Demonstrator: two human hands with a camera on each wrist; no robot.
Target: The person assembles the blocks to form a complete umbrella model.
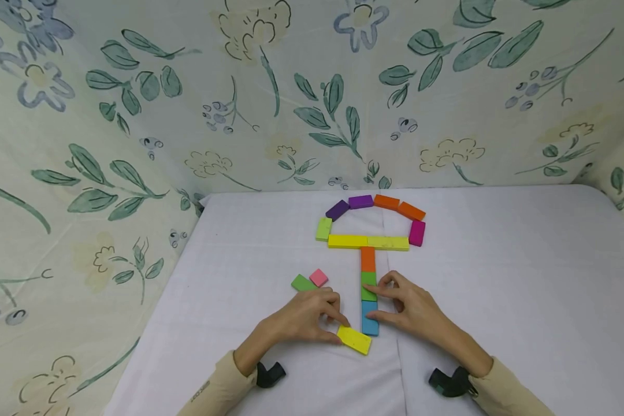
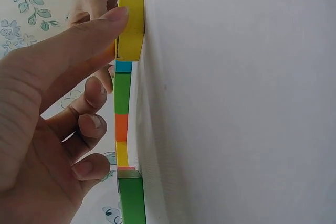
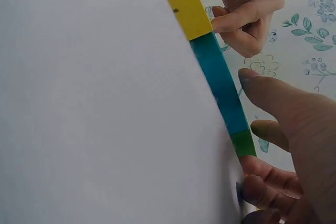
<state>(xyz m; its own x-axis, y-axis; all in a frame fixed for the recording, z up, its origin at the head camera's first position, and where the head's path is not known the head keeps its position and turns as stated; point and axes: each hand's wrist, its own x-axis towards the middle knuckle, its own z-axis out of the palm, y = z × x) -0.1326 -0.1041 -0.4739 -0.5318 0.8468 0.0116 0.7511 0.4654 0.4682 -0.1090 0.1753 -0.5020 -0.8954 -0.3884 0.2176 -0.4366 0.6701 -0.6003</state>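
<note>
My left hand (image 1: 308,315) pinches a yellow block (image 1: 355,340) between thumb and fingers, the block lying tilted just below a column of blocks. That column runs from an orange block (image 1: 368,259) through a green block (image 1: 369,286) to a blue block (image 1: 370,318). My right hand (image 1: 415,305) is at the column's right side, its thumb by the blue block and its fingertips by the green one, with no block gripped. In the right wrist view, the yellow block (image 3: 189,10) overlaps the end of the blue block (image 3: 220,85).
Two yellow blocks (image 1: 368,242) form a bar atop the column. An arch of purple, orange, magenta (image 1: 417,233) and lime (image 1: 323,229) blocks curves above it. A loose green block (image 1: 303,282) and a pink block (image 1: 319,277) lie beyond my left hand on the white cloth (image 1: 499,300).
</note>
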